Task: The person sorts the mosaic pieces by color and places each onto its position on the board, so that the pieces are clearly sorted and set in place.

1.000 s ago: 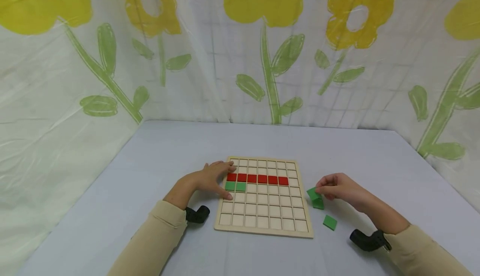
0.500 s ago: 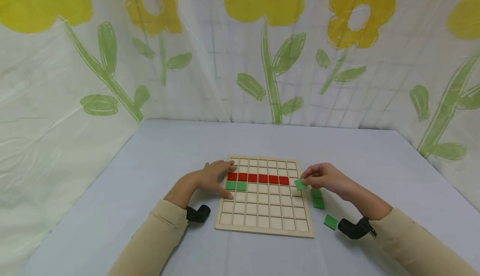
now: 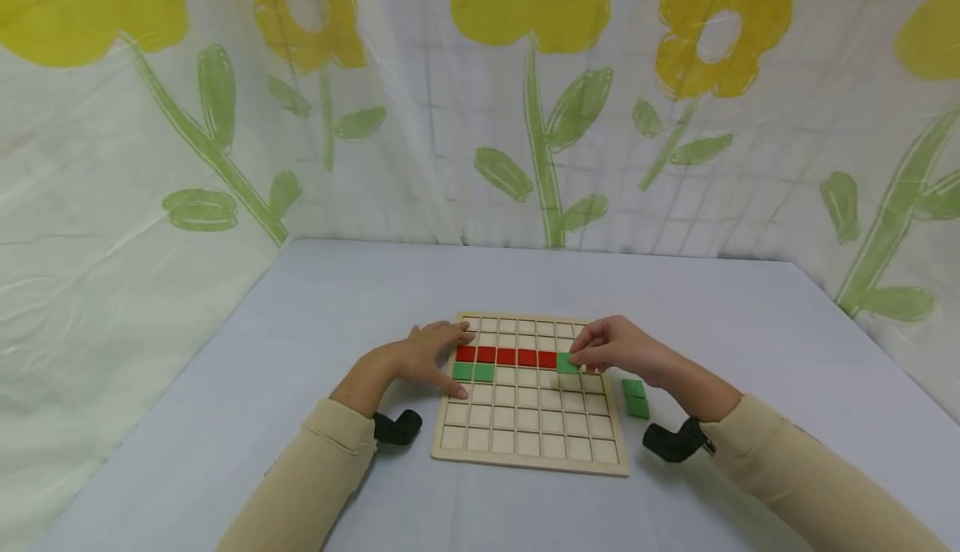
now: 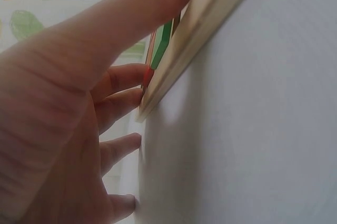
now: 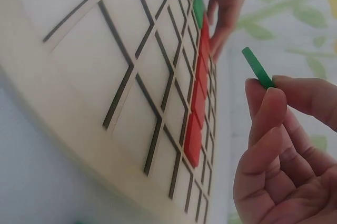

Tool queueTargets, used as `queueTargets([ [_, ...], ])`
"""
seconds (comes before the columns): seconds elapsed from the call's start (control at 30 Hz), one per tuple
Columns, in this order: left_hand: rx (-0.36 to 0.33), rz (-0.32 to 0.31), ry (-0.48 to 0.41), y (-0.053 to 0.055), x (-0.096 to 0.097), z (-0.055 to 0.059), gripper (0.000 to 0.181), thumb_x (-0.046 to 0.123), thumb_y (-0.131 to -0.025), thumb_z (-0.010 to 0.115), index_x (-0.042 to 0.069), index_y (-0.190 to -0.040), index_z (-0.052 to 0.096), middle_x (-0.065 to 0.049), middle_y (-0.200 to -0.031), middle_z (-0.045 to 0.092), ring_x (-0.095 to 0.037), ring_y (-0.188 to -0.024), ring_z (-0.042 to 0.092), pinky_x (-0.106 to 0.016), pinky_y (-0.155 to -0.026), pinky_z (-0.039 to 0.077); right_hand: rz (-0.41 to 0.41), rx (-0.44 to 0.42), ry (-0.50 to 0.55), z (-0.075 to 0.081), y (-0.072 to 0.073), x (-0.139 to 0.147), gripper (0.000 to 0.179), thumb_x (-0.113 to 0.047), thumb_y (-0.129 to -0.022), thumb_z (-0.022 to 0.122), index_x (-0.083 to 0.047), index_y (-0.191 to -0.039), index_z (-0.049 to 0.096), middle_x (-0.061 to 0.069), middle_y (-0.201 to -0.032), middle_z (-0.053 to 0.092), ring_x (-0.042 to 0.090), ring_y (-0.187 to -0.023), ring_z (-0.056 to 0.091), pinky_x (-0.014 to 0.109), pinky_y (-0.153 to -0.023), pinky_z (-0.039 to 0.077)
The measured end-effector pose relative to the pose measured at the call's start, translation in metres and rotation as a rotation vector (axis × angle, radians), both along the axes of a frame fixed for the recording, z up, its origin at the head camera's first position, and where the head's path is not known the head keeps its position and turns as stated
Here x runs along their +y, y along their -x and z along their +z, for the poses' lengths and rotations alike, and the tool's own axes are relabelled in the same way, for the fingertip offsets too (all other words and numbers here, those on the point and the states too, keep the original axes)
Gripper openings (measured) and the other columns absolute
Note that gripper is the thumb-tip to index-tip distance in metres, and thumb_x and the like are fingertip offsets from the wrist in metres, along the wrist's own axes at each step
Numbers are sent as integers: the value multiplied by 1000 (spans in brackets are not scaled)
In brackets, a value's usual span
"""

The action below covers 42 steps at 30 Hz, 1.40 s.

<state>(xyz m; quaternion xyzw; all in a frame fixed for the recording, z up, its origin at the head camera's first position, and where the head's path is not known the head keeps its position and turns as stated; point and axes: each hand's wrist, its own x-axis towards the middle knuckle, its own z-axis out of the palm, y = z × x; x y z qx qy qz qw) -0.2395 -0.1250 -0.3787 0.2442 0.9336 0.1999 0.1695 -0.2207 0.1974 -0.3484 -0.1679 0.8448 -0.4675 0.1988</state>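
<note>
My right hand (image 3: 618, 350) pinches a green square tile (image 5: 258, 68) between thumb and fingertips, above the right part of a wooden grid board (image 3: 528, 460). In the head view that tile overlaps the right end of a row of red tiles (image 3: 506, 357). My left hand (image 3: 423, 360) rests spread at the board's left edge, thumb and fingertips on its rim and cells. Two green tiles (image 3: 473, 372) lie side by side in the row below the red ones, near the left thumb. The left wrist view shows the thumb (image 4: 142, 8) over the board's edge.
Two more green tiles (image 3: 635, 398) lie together on the white table just right of the board. A dark wrist camera (image 3: 675, 441) on the right arm sits low over the table. A flower-painted curtain (image 3: 375, 102) hangs behind the table.
My right hand has lifted a green tile from the group on the right and carried it leftward over the board. The left hand has stayed in place.
</note>
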Motion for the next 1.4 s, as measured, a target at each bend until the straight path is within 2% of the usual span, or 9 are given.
queueTargets([
  [0.3, -8, -1, -11, -1, 0, 2, 88, 46, -69, 79, 19, -142, 38, -4, -156, 20, -29, -145, 11, -59, -115, 3, 20, -56, 8, -8, 9, -21, 22, -18, -83, 69, 1, -91, 64, 3, -68, 67, 14, -64, 62, 30, -63, 52],
  [0.63, -7, -11, -23, 0, 0, 2, 87, 46, -69, 78, 18, -142, 39, -6, -155, 22, -30, -144, 13, -61, -114, 4, 70, -108, 33, -11, 13, -50, 18, -14, -82, 69, 2, -88, 65, 2, -68, 67, 12, -59, 63, 25, -58, 52],
  [0.97, -7, -3, -25, -2, 1, 3, 86, 46, -69, 79, 18, -141, 40, -5, -155, 23, -28, -144, 13, -60, -114, 4, 53, -125, 25, -15, 17, -68, 14, -10, -82, 69, 3, -87, 66, 2, -65, 67, 11, -57, 64, 25, -56, 54],
  [1.4, -11, -8, -17, -1, 0, 4, 86, 47, -70, 78, 18, -141, 40, -5, -155, 22, -28, -144, 13, -61, -113, 4, 31, -157, 10, -19, 24, -79, 13, -10, -82, 70, 3, -85, 67, 1, -59, 65, 8, -51, 60, 20, -49, 47],
])
